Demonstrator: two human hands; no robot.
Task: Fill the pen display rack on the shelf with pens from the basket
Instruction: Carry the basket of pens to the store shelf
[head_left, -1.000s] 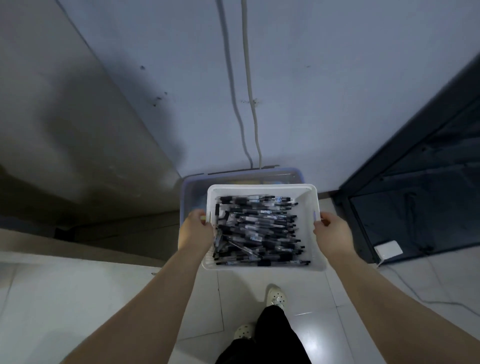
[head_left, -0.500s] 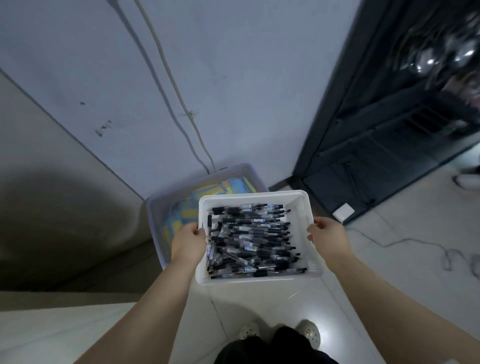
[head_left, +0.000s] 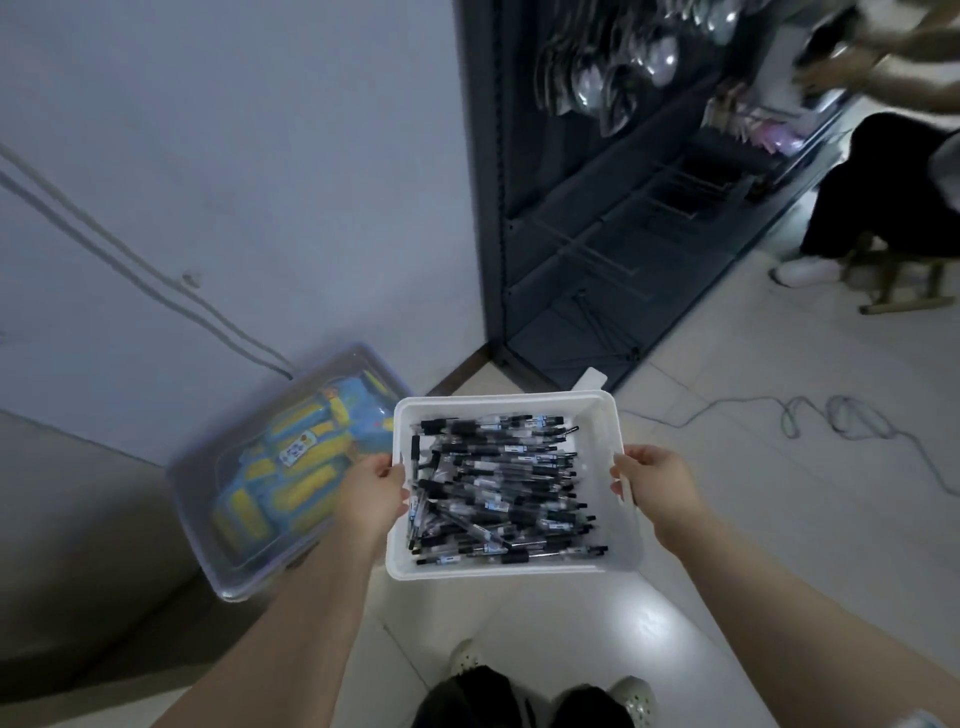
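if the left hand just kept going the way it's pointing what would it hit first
The left hand grips the left wall of the white basket, so it would press into that wall at once, then the pens behind it. The dark shelf lies farther along; depth is unclear.

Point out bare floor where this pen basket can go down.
Bare tiles lie right of the basket, bordered by the cable and your right hand, and under it ahead of your shoes. Crowded: clear bin at left, cable loops by the shelf.

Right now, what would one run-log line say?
stage: holding basket | left hand: grips rim | right hand: grips rim | pens: in basket | shelf: ahead, right
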